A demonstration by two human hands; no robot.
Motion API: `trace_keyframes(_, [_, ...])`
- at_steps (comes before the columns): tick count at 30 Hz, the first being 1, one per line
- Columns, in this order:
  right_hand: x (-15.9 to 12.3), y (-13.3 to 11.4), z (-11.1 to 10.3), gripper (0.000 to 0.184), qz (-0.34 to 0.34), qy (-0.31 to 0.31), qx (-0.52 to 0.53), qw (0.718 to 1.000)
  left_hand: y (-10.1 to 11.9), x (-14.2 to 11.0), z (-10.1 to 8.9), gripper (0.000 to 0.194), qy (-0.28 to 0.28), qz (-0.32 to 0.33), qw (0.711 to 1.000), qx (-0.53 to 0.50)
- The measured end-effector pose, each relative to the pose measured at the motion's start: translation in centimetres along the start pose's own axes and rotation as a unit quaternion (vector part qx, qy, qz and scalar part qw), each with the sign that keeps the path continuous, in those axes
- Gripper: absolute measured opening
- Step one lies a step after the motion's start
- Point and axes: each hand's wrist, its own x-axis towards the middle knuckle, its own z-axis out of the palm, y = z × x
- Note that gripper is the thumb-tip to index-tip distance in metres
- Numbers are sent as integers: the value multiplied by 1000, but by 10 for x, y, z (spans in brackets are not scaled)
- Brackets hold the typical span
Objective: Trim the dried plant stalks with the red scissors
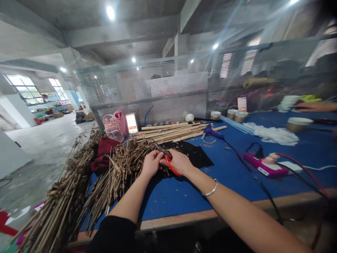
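My right hand point(180, 162) is closed round the red handles of a pair of scissors point(172, 168), whose dark blades point up and to the left. Right beside it, my left hand point(152, 163) is closed with its fingertips pinched close to the blades. What those fingertips hold is too small and too hidden to make out. A heap of dried brown plant stems point(123, 158) lies against the left hand's far side. Under and beyond both hands a black cloth point(198, 154) is spread, strewn with small plant scraps.
Longer dried stalks point(60, 203) overhang the table's left edge. Pale sticks point(181, 130) lie behind the hands, near a blue glue gun point(214, 133). A purple power strip point(265, 168) with cables sits to the right on the blue tabletop point(168, 200). Another person's hand point(317, 106) shows far right.
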Motion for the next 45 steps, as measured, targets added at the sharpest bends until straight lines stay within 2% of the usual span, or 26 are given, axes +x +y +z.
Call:
trace_keyframes(5, [2,1,-4,52,19,-1,-11,1000,4,-1,-2,31,-27,-49,995,-87])
trace_keyframes(8, [3,3,-6,53,14,-5,-22,1000,6,-1,-2,34,-21,-65,993,-95])
trace_keyframes(17, [2,3,-6,54,-15,15,-11,1000,5,0,-1,28,-8,-15,999,-41])
trace_keyframes(22, [1,0,-4,51,-2,26,-18,1000,0,2,-1,26,-5,10,1000,-20])
trace_keyframes(26, [1,0,0,53,6,18,-26,999,-5,3,-2,23,18,4,1000,-14])
trace_keyframes(34, [5,3,-3,54,26,-18,-53,998,-2,3,-3,26,29,-4,999,-22])
trace_keyframes(41, [1,2,-1,55,-14,16,-31,999,-3,4,-2,25,34,-6,999,-26])
trace_keyframes(45, [0,1,1,53,-8,28,-17,999,0,2,-1,24,29,-4,999,-38])
